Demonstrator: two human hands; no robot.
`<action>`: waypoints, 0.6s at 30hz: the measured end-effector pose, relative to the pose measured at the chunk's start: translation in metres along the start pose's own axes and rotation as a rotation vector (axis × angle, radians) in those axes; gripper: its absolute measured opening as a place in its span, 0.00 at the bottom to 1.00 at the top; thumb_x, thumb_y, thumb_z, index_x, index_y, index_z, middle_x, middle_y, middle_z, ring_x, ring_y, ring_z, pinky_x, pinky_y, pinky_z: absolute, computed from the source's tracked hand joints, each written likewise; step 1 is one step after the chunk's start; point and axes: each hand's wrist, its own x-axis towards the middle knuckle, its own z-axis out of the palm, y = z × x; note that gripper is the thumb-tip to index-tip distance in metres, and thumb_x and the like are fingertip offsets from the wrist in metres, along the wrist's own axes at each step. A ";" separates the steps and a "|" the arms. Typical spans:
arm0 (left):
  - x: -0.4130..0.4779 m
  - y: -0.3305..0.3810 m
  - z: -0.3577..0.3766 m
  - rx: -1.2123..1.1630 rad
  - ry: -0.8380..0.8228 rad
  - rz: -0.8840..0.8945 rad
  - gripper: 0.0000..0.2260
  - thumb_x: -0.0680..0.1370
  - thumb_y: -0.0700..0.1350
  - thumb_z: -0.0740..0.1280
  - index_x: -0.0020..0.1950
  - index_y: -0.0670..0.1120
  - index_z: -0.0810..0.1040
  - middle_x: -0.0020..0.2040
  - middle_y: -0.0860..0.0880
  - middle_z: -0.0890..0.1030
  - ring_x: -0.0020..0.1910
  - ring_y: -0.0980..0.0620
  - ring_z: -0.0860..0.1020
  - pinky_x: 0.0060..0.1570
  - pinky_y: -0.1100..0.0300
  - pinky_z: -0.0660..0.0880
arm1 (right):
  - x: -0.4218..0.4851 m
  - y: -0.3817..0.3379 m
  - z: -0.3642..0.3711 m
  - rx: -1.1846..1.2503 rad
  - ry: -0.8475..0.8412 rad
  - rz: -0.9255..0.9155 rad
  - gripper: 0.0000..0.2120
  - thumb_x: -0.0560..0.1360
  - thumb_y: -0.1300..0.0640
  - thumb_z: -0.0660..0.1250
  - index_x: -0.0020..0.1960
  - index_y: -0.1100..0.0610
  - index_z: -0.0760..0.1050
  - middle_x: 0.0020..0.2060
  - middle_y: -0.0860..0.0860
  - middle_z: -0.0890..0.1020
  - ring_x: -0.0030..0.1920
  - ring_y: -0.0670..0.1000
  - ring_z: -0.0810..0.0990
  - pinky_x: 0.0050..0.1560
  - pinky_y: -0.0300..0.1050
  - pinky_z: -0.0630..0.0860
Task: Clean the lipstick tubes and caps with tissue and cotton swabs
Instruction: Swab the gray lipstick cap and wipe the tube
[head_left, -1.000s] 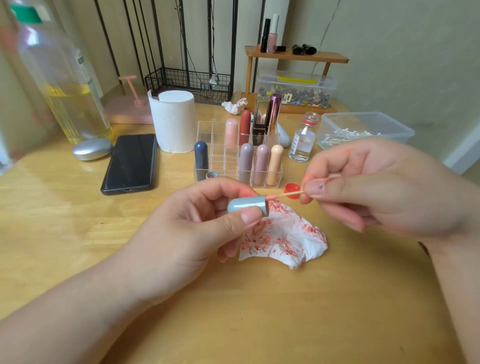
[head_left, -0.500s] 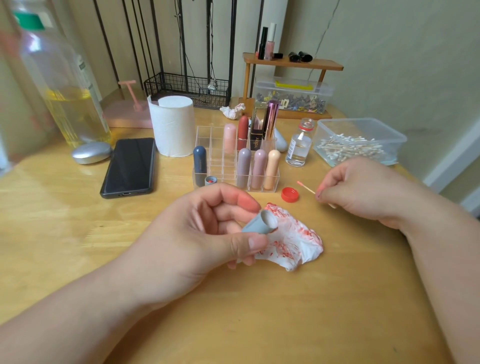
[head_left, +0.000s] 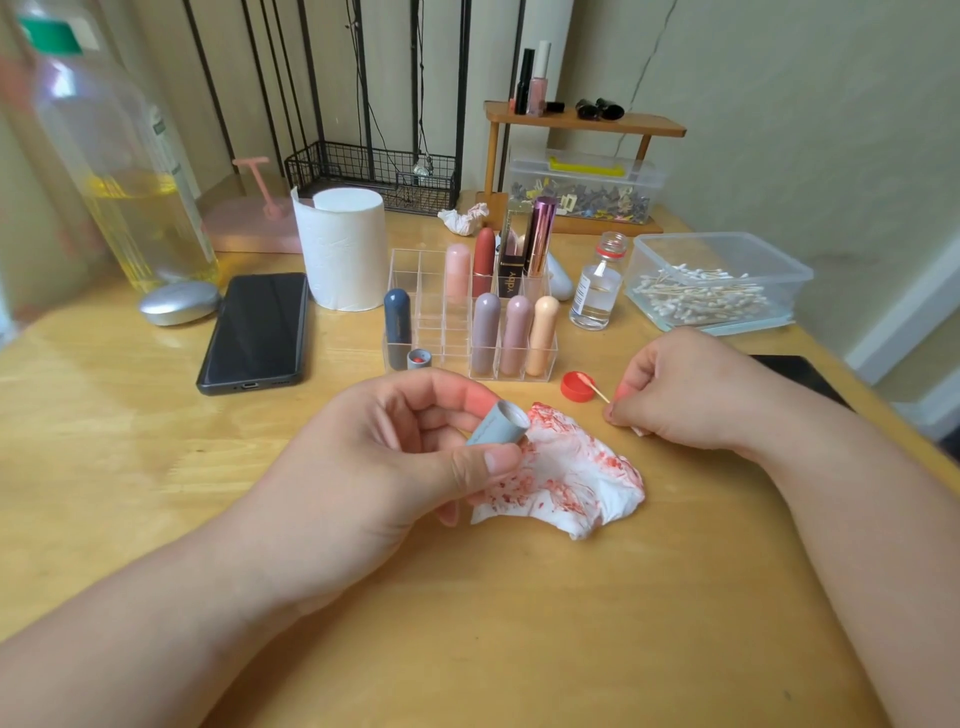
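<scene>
The left hand (head_left: 374, 457) grips the grey cap (head_left: 496, 426), long axis tilted, open end facing far right, while the right hand (head_left: 691, 389) pinches a cotton swab (head_left: 597, 391) pointing far left.

Wooden table (head_left: 519, 623) against beige wall (head_left: 779, 104)

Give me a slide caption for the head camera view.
Left hand holds a grey lipstick cap beside stained tissue; right hand pinches a cotton swab.
</scene>
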 end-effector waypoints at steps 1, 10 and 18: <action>0.000 0.000 0.000 -0.003 0.003 -0.005 0.11 0.68 0.40 0.76 0.48 0.41 0.82 0.39 0.42 0.82 0.33 0.50 0.77 0.29 0.61 0.73 | 0.000 0.000 0.000 0.009 -0.003 -0.005 0.08 0.68 0.52 0.78 0.35 0.54 0.83 0.31 0.48 0.84 0.37 0.50 0.82 0.42 0.46 0.80; 0.000 0.000 0.000 -0.009 0.005 -0.008 0.11 0.68 0.41 0.75 0.48 0.41 0.82 0.38 0.43 0.81 0.33 0.51 0.76 0.29 0.61 0.73 | -0.032 -0.018 -0.004 0.189 -0.219 -0.257 0.16 0.65 0.47 0.80 0.50 0.48 0.81 0.41 0.45 0.86 0.35 0.42 0.83 0.40 0.44 0.79; -0.001 -0.001 -0.003 0.081 -0.085 -0.037 0.14 0.65 0.49 0.78 0.46 0.45 0.83 0.36 0.45 0.78 0.36 0.49 0.74 0.33 0.59 0.74 | -0.029 -0.013 0.003 0.156 -0.298 -0.223 0.11 0.70 0.53 0.78 0.40 0.57 0.78 0.30 0.53 0.80 0.31 0.50 0.75 0.36 0.47 0.71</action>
